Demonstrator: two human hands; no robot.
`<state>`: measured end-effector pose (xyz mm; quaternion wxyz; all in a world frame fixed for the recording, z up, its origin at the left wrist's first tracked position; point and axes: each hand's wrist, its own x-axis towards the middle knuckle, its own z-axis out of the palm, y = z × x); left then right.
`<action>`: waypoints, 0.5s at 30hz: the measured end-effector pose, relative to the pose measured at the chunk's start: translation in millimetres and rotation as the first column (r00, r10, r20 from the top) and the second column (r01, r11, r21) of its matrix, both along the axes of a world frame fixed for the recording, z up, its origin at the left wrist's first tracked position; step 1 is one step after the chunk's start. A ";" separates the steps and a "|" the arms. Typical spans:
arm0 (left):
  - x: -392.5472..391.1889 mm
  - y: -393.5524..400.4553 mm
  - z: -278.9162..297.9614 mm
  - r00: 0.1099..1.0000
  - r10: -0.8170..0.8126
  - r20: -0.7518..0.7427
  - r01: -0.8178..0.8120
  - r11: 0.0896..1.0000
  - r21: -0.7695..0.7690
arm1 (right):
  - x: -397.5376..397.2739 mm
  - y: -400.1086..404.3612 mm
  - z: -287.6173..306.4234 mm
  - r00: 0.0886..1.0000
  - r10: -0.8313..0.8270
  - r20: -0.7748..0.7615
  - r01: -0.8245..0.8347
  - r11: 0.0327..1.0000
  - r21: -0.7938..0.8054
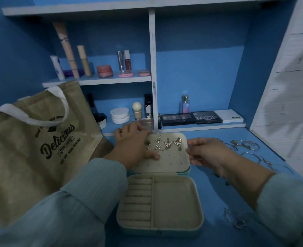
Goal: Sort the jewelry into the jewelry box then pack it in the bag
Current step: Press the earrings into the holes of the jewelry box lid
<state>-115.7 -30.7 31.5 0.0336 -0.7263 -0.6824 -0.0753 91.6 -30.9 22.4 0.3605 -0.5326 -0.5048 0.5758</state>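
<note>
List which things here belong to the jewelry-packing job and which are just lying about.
Part of the job: jewelry box, earrings pinned in its lid, loose bracelets on the desk, bag, both hands.

Lying about: makeup palettes, perfume bottle, cream jars, lip tubes.

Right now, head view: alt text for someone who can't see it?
Two hands work at the raised lid of an open jewelry box on a blue desk: the left hand grips the lid's left edge beside pinned starfish and butterfly earrings, the right hand its right edge. A tan tote bag stands left; loose jewelry lies right.
</note>
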 end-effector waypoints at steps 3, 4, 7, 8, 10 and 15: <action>-2.0 -2.0 -3.4 0.998 0.018 0.052 -0.017 1.000 -0.021 | -2.9 -0.6 -3.8 0.998 -0.003 0.069 0.002 1.000 0.013; -3.1 -3.2 -4.8 0.997 0.032 0.074 -0.029 0.999 -0.040 | -3.7 -0.7 -5.2 0.996 -0.002 0.095 0.001 1.000 0.015; -8.5 -7.6 -9.5 0.989 0.088 0.117 -0.078 0.993 -0.087 | -5.3 -1.3 -7.9 0.990 -0.003 0.143 0.001 1.000 0.016; -10.7 -10.6 -11.0 0.986 0.115 0.124 -0.103 0.990 -0.098 | -5.6 -1.3 -8.5 0.989 -0.005 0.147 0.002 1.000 0.016; -15.5 -18.1 -14.3 0.975 0.175 0.141 -0.157 0.979 -0.130 | -6.6 -1.4 -9.4 0.987 -0.010 0.159 0.007 1.000 0.020; -19.6 -37.3 -18.5 0.957 0.263 0.125 -0.227 0.943 -0.245 | -9.9 -3.1 -11.1 0.974 -0.031 0.224 0.024 0.999 0.034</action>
